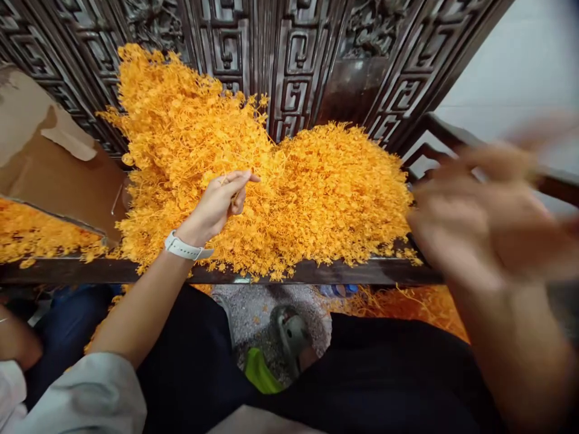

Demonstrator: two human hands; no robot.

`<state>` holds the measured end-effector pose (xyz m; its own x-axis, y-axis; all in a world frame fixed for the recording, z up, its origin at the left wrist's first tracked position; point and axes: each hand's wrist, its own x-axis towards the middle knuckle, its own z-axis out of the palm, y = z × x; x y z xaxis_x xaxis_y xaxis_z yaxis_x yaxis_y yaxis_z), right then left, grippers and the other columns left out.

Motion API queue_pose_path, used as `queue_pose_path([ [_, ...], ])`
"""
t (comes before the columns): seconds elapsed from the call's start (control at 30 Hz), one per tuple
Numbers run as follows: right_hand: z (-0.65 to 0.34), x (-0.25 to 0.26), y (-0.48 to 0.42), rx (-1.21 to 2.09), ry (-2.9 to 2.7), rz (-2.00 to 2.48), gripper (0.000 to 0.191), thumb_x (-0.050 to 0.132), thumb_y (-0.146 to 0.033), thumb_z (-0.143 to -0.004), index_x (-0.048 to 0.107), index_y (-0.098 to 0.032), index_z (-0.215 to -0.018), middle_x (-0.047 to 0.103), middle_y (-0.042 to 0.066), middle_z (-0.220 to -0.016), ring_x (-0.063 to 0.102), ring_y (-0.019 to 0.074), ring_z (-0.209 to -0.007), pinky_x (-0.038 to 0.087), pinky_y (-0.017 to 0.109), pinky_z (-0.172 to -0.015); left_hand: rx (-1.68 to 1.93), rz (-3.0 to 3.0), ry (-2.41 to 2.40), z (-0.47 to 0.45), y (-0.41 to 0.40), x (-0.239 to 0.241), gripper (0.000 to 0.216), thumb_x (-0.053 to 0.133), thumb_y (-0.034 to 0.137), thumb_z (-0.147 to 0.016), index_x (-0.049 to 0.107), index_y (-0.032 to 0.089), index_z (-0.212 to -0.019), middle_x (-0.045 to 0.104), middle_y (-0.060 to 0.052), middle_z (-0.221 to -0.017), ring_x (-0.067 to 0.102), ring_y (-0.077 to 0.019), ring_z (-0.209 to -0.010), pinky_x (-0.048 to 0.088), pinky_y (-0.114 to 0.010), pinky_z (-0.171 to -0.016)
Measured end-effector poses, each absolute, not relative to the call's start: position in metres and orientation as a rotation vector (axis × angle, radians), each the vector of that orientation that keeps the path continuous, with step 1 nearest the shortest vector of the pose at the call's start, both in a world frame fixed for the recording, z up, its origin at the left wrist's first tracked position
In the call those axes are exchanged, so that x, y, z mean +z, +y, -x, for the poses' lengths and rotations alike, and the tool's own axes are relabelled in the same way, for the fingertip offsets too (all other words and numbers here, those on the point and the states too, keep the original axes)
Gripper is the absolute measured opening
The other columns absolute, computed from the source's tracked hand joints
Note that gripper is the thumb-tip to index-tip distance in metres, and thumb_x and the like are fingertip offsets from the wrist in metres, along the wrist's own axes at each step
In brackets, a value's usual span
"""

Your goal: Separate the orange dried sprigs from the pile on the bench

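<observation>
A large heap of small orange plastic flower-like pieces [339,187] with thin stalks lies on the dark wooden bench [217,276]. My left hand [228,196], with a pale watch strap at the wrist, hovers over the middle of the heap. Its fingers are closed in a pinch, and whatever may be between them cannot be made out. My right hand [484,211] is raised beyond the heap's right end. Motion smears its fingers, so neither their shape nor anything in them shows.
A torn cardboard box [67,163] stands at left, with more orange pieces around it. Carved dark wood panels [298,60] rise behind the heap. Another person's arm [18,337] shows at the left edge. Below the bench are a grey shoe [292,331] and more orange bits.
</observation>
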<state>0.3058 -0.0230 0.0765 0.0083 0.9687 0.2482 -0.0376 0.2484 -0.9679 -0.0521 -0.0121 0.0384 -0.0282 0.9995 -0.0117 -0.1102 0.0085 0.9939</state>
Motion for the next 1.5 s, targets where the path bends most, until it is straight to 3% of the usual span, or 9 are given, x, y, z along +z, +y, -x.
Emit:
queue_pose_path([
  [0.13,-0.281,0.053,0.033,1.59,-1.098,1.0,0.013,0.081,-0.035,-0.079,0.074,-0.025,-0.081,0.055,0.002,-0.07,0.043,0.0135,-0.06,0.041,0.029,-0.053,1.228,-0.913,0.866,0.025,-0.019,0.038,0.027,0.068,0.02,-0.095,0.074,0.014,-0.12,0.06,-0.001,-0.073,0.059,-0.0094,-0.062,0.049,-0.021,-0.058],
  [0.23,-0.263,0.032,0.019,1.718,-1.191,0.929,0.014,0.081,-0.031,-0.082,0.072,-0.021,-0.084,0.056,0.001,-0.075,0.047,0.0113,-0.062,0.041,0.027,-0.057,1.142,-0.821,0.733,0.01,-0.024,0.035,0.046,0.063,0.008,-0.09,0.068,0.014,-0.135,0.074,-0.007,-0.094,0.073,-0.0153,-0.079,0.059,-0.026,-0.074],
  [0.4,-0.241,0.017,-0.011,0.978,-1.808,0.837,0.025,0.083,-0.041,-0.089,0.072,-0.022,-0.102,0.065,0.001,-0.082,0.054,0.0136,-0.068,0.045,0.029,-0.061,1.029,-0.77,0.68,-0.017,-0.034,0.029,0.042,0.056,0.028,-0.106,0.062,0.019,-0.146,0.076,-0.014,-0.13,0.076,-0.0272,-0.118,0.062,-0.04,-0.098],
  [0.63,-0.246,0.006,-0.005,0.186,-2.193,0.61,0.037,0.074,-0.046,-0.1,0.071,-0.02,-0.126,0.072,0.009,-0.109,0.067,0.0249,-0.1,0.055,0.045,-0.091,1.026,-0.86,0.756,-0.052,-0.043,0.02,0.048,0.048,0.061,-0.109,0.067,0.027,-0.136,0.074,-0.006,-0.135,0.066,-0.0335,-0.138,0.062,-0.046,-0.106],
  [0.8,-0.249,0.007,0.001,0.315,-2.153,0.7,0.023,0.06,-0.041,-0.109,0.075,-0.024,-0.11,0.066,0.005,-0.094,0.065,0.02,-0.094,0.055,0.039,-0.088,0.839,-0.877,0.652,-0.054,-0.044,0.016,0.061,0.043,0.073,-0.106,0.069,0.022,-0.128,0.071,-0.011,-0.141,0.067,-0.0355,-0.137,0.063,-0.046,-0.104],
  [1.03,-0.257,0.01,0.014,0.681,-1.751,0.712,0.022,0.068,-0.044,-0.105,0.06,-0.024,-0.105,0.061,0.002,-0.093,0.053,0.0126,-0.077,0.046,0.031,-0.071,1.008,-0.899,0.723,-0.048,-0.044,0.02,0.038,0.061,0.022,-0.105,0.062,0.022,-0.143,0.071,-0.01,-0.145,0.067,-0.0293,-0.138,0.058,-0.045,-0.117],
  [1.23,-0.241,-0.003,0.003,1.006,-2.056,0.71,0.055,0.076,-0.069,-0.091,0.066,-0.018,-0.11,0.069,0.007,-0.11,0.061,0.0211,-0.097,0.049,0.036,-0.085,1.312,-0.785,0.558,-0.036,-0.035,0.034,0.037,0.039,0.011,-0.109,0.066,0.023,-0.132,0.071,0.0,-0.141,0.059,-0.0127,-0.146,0.045,-0.025,-0.124],
  [1.33,-0.229,-0.007,0.002,1.111,-1.972,0.632,0.053,0.078,-0.069,-0.088,0.063,-0.019,-0.093,0.064,0.002,-0.091,0.055,0.0169,-0.084,0.046,0.032,-0.078,1.306,-0.839,0.504,-0.032,-0.033,0.039,0.04,0.047,0.006,-0.104,0.064,0.024,-0.134,0.075,0.002,-0.131,0.066,-0.009,-0.136,0.043,-0.022,-0.124],
  [1.5,-0.231,0.009,0.006,1.101,-1.823,0.629,0.05,0.072,-0.065,-0.096,0.06,-0.019,-0.079,0.055,-0.003,-0.073,0.049,0.0122,-0.07,0.04,0.029,-0.067,1.32,-1.168,0.886,-0.02,-0.026,0.041,0.056,0.09,0.026,-0.081,0.067,0.027,-0.133,0.076,-0.004,-0.122,0.072,-0.0121,-0.093,0.058,-0.024,-0.083],
])
